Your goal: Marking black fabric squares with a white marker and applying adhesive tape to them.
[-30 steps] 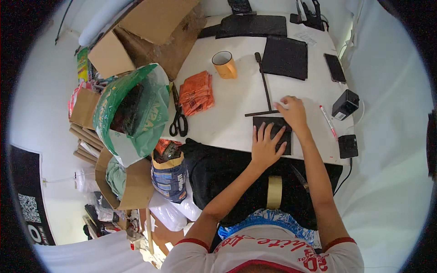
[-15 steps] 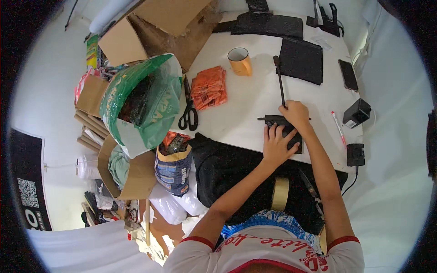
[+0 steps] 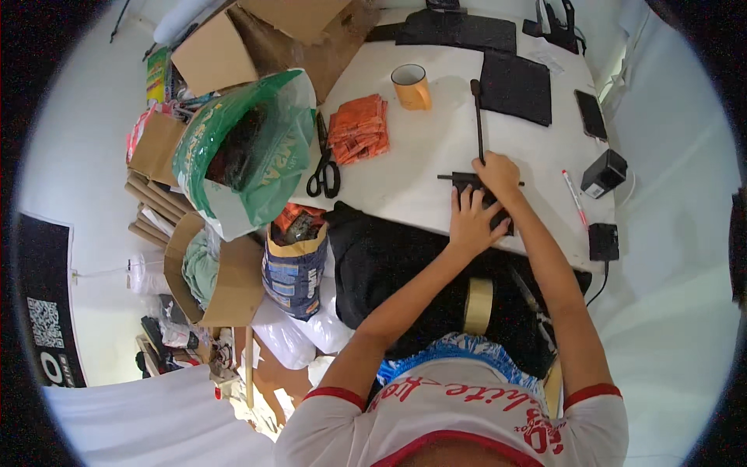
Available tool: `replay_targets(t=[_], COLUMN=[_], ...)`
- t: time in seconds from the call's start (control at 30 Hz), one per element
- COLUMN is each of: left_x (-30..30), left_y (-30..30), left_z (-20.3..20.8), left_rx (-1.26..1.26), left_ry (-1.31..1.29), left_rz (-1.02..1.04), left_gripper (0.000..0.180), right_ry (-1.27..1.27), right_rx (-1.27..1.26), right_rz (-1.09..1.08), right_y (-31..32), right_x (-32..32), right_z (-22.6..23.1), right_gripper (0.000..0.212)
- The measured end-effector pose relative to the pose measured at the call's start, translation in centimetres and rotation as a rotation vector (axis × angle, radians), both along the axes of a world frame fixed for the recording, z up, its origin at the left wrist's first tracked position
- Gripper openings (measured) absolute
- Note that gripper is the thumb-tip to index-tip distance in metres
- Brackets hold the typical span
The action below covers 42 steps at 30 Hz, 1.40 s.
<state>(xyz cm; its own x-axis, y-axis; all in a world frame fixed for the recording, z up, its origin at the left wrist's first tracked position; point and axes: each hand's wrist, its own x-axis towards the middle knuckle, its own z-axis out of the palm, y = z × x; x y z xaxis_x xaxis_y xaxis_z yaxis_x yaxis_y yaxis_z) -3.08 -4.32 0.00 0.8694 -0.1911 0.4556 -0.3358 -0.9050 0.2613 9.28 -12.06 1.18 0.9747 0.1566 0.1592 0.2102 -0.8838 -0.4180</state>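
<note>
- Presses down on the black rectangular piece (image 3: 489, 199) with the left grip (image 3: 471, 224), flat and with spread fingers, seemingly to stop any sliding.
- Has that piece at the near edge of the white bench (image 3: 436, 140), probably for a short, comfortable reach.
- Holds the black T-shaped rod (image 3: 479, 117) low on its stem with the right grip (image 3: 499, 175), apparently closed around it just beside the crossbar, likely for firmer control than from the far end.
- Lays the crossbar along the far end of the piece; cannot tell over from under.
- Points the stem away from the body, just beside a folded black sheet (image 3: 515, 87).
- Bends the left arm at the elbow, slanting inward from the lower left, palm down.
- Runs the right forearm steeply up from the lower right, leaning inward toward the stem, close beside the left fingers.
- Places the orange mug (image 3: 411, 86), orange packets (image 3: 359, 128) and scissors (image 3: 324, 175) well leftward, the marker (image 3: 574, 198) rightward, presumably for working room.
</note>
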Motion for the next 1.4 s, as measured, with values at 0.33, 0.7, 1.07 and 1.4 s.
replay_targets(t=[0.33,0.7,1.07,1.4], left_x=[-0.8,0.2,0.5,-6.8], left_y=[0.5,0.8,0.7,3.6], left_z=[-1.5,-3.9,-4.8,-2.9], left_rx=[0.146,-0.071,0.000,-0.599], left_ry=[0.104,0.133,0.074,0.221], left_rz=[-0.021,0.004,0.039,-0.271], left_gripper=[0.054,0.064,0.061,0.028], right_ry=[-0.298,-0.087,-0.101,0.310], right_rx=[0.319,0.145,0.129,0.663], right_rz=[0.251,0.630,0.630,0.140], right_y=[-4.0,-4.4,-4.3,-9.2], right_x=[-8.2,-7.0,-6.8,-20.8], right_z=[0.7,-2.4,-3.1,-1.7], right_gripper=[0.031,0.046,0.044,0.018])
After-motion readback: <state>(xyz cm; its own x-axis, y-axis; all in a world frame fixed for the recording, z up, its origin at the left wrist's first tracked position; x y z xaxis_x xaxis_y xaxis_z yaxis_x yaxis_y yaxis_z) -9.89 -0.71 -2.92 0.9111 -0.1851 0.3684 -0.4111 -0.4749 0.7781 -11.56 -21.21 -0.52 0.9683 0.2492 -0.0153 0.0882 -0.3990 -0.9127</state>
